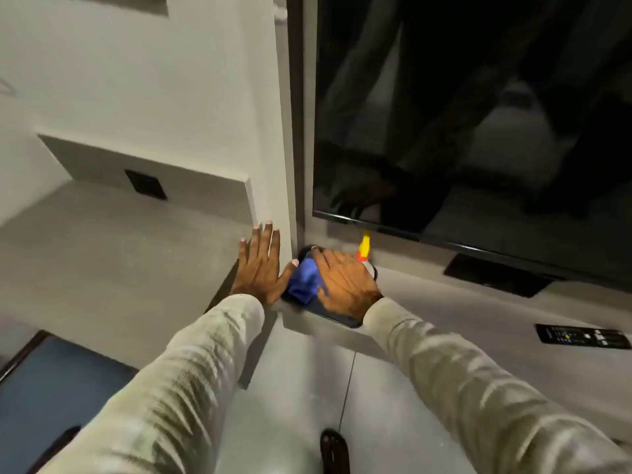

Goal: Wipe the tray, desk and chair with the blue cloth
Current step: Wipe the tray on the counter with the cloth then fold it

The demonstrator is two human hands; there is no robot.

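A: Where is the crumpled bright blue cloth (303, 280)?

B: It lies on the dark, flat, round-cornered tray (337, 316), which sits at the left end of the grey tabletop (461, 302), just under the lower left corner of the large black television screen (478, 114). The right hand (345, 285) lies flat over the cloth's right side, palm down.

A: Is that hand's grip closed around the cloth?

B: No. Its fingers are stretched out and spread, pressing on the cloth and tray from above, not clamped around anything.

A: And the left hand (261, 265)?

B: It is open as well, fingers straight and apart, laid flat at the corner of the white wall (171, 97) where the lower grey shelf surface (102, 254) ends. Its thumb reaches toward the cloth and looks to touch its left edge.

A: What else is nearby?

B: A bottle with a yellow and orange nozzle (365, 249) stands just behind the right hand; blur hides its body. A black remote control (583, 336) lies on the tabletop well to the right. A chair with a blue seat (51, 388) is at the lower left. Both arms wear pale beige sleeves (478, 388).
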